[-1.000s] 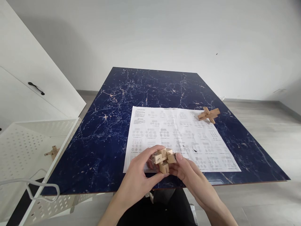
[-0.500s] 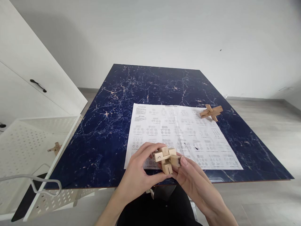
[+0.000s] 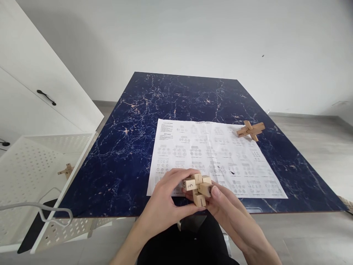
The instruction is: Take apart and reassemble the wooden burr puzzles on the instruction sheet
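Both hands hold a pale wooden burr puzzle (image 3: 198, 188) of interlocking numbered blocks, just above the table's front edge. My left hand (image 3: 168, 195) grips it from the left, fingers over the top and thumb under the lower block marked 1. On the right side, my right hand (image 3: 224, 206) has its thumb pressed on the end of one block, its other fingers partly hidden behind the puzzle. Blocks marked 3 and 1 face me. Beneath and beyond lies a creased white instruction sheet (image 3: 198, 147) with small printed diagrams.
A second, darker wooden puzzle (image 3: 250, 130) rests at the sheet's upper right corner. The table (image 3: 176, 95) has a dark blue marbled top. To the left stand a white perforated bin (image 3: 30, 158) with a wooden piece (image 3: 66, 171) inside, a grey cable (image 3: 35, 207) and a white cabinet (image 3: 41, 73).
The block under my right thumb has shifted left and now sits closer in against the puzzle's middle. Both hands keep their hold, and the view has moved slightly.
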Demonstrator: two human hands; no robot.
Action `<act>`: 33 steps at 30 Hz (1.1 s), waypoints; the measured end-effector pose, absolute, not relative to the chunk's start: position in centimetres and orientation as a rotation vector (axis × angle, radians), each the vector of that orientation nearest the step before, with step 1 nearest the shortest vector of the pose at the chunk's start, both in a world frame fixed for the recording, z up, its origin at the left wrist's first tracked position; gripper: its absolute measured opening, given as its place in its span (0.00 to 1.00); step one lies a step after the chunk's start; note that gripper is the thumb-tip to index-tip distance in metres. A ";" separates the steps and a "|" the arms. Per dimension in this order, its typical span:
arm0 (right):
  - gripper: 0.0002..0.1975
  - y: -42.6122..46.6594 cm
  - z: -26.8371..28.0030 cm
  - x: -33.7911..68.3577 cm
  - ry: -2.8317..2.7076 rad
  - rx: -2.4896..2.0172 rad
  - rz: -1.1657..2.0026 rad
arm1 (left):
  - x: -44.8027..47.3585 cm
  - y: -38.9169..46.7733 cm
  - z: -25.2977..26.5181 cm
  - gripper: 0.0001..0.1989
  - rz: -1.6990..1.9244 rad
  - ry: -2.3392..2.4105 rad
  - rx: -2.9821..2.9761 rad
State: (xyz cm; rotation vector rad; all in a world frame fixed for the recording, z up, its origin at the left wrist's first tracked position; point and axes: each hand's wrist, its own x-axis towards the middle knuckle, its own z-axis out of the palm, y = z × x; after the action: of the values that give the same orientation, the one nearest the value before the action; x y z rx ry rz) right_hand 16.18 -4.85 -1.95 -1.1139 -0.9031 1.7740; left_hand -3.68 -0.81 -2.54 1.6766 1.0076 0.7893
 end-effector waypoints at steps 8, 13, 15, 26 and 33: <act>0.30 -5.3 -2.7 15.8 -0.992 -1.132 1.761 | -3.8 -0.7 -2.5 0.32 0.781 0.984 1.645; 0.26 -5.6 -2.8 16.7 -1.353 -1.504 1.253 | -4.1 -0.5 -2.4 0.34 0.778 0.984 1.603; 0.20 -5.3 -2.7 17.3 -1.602 -1.551 0.945 | -4.2 -0.5 -2.4 0.35 0.760 0.975 1.576; 0.22 -4.1 -3.2 18.6 -1.906 -1.198 0.939 | -4.2 -0.1 -1.8 0.34 0.744 0.773 1.594; 0.31 -5.3 -3.5 17.6 -1.333 -1.146 1.702 | -4.1 -0.4 -1.9 0.33 0.803 0.748 1.690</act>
State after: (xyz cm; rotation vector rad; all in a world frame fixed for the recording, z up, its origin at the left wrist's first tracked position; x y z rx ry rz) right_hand 17.61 -5.34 -3.48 -1.1458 -1.3332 1.7020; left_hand -4.14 -0.37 -1.90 1.6903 0.7482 0.8031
